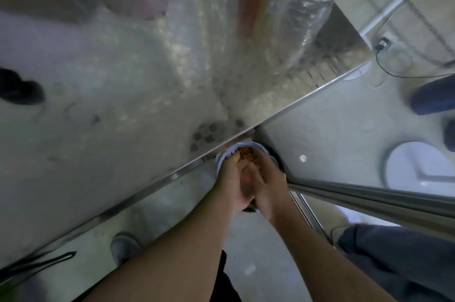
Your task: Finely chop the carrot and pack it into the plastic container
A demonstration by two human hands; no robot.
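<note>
Dim, perhaps motion-blurred, glary wide-angle view.

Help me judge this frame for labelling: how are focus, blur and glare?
Head view: soft all over with motion blur, both hands smeared over the bin; glare and mottled reflections on the steel table; wide-angle bending at the edges.

Both forearms extended downward; left hand [232,182] and right hand [267,184] cupped together.
</note>
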